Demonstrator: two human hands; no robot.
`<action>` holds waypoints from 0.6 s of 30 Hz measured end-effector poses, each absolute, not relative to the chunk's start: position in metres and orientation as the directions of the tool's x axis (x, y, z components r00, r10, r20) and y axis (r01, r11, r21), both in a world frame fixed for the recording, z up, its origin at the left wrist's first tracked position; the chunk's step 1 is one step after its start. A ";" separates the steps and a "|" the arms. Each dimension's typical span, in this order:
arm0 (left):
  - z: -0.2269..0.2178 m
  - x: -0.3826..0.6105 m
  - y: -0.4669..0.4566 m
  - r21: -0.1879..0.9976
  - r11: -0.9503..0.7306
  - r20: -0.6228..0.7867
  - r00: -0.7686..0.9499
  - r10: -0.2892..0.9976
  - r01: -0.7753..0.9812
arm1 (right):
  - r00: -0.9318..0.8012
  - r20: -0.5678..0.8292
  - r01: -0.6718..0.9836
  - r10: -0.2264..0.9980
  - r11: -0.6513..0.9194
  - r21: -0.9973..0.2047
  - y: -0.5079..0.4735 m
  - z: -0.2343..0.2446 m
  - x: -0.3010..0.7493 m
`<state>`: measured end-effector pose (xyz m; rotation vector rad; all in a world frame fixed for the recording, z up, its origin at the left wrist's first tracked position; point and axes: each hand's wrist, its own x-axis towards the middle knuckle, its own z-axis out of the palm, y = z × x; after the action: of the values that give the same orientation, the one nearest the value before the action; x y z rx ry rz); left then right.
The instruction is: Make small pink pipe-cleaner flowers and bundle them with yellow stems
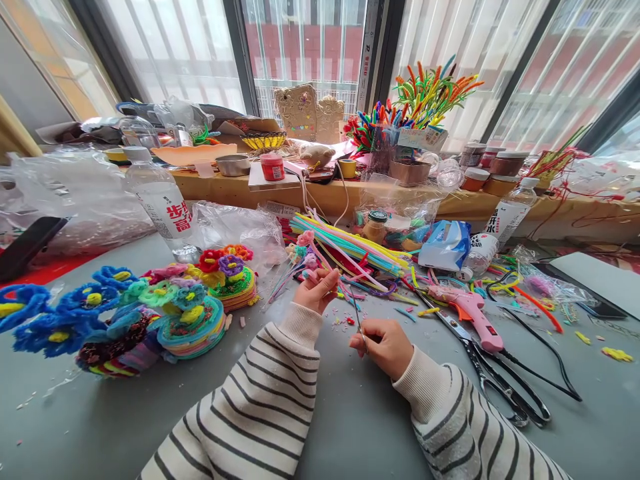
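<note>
Pink fuzzy piece (311, 274), one: soft, pale pink, short, with a fluffy pile; held in the left hand (317, 291) above the desk (350, 417), near its middle; full outline partly hidden by the fingers. Left hand: thumb and fingers drawn together in a pinch around it. Small scissors (357, 315), one: slim, dark metal, blades pointing up and away from the person, tips just beside the left hand; held in the right hand (384, 343), its fingers curled closely about the handles; spread of the blades cannot be told. Clippings (349, 321): tiny, pink and red, scattered on the desk beyond the small scissors. Fuzzy stems (357, 250): one loose bundle, pastel turquoise, yellow, pink and others, lying beyond both hands. Glue gun (470, 310), one: pink with orange trigger, on its side to the right. Large scissors (487, 367), one pair: silver blades, black handles, lying beside the glue gun. Fuzzy flowers (95, 300): blue with yellow centres, at left, beside a round striped base (195, 330) in turquoise, yellow and pink.
</note>
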<state>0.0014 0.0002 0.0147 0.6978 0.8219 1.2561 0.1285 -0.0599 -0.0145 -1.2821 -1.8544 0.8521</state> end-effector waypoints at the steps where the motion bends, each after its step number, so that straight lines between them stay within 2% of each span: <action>1: 0.015 0.001 0.000 0.828 0.177 -0.140 0.110 0.984 -0.532 | -0.267 0.173 0.490 0.948 0.289 -0.822 -0.060 -0.015 0.128; 10: 0.013 0.002 0.003 0.839 0.159 -0.109 0.125 0.986 -0.521 | -0.304 0.162 0.606 0.939 0.322 -0.728 -0.060 -0.021 0.130; 18: 0.013 0.002 0.002 0.826 0.177 -0.124 0.135 0.983 -0.535 | -0.492 0.077 0.386 0.867 0.296 -0.874 -0.062 -0.012 0.128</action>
<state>0.0015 0.0021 0.0127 0.7162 0.7873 1.2477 0.1284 -0.0623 -0.0119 -1.1128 -2.0144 1.1312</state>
